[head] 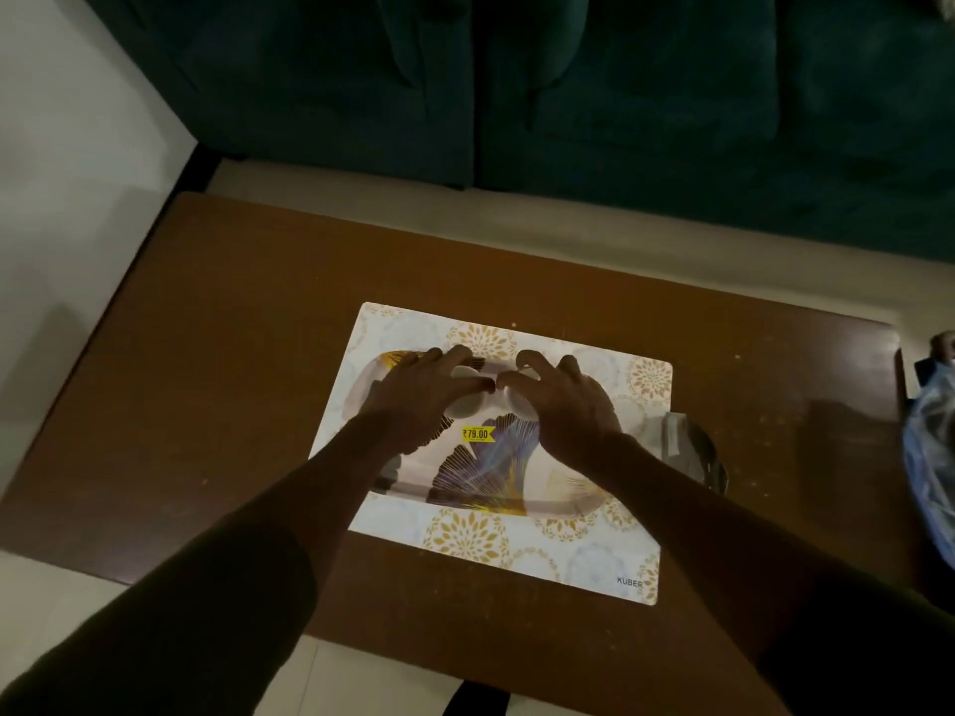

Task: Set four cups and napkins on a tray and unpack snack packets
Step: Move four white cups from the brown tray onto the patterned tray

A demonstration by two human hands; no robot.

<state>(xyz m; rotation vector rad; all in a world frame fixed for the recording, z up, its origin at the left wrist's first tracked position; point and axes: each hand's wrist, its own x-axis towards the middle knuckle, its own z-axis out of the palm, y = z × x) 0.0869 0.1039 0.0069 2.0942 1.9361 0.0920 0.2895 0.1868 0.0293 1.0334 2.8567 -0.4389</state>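
Observation:
A tray (486,467) with a gold and purple leaf pattern and a yellow price sticker lies on a white floral placemat (517,550). Two white cups stand side by side at the tray's far middle. My left hand (418,390) grips the left cup (467,405) from above. My right hand (563,400) grips the right cup (517,400) the same way. Fingers cover most of both cups. A grey folded napkin or wrapper (682,447) lies at the tray's right end, partly behind my right forearm.
The placemat lies on a brown wooden table (232,379). A bluish plastic bag (930,447) sits at the table's right edge. A dark green sofa (568,95) stands beyond the far edge. Pale floor shows to the left.

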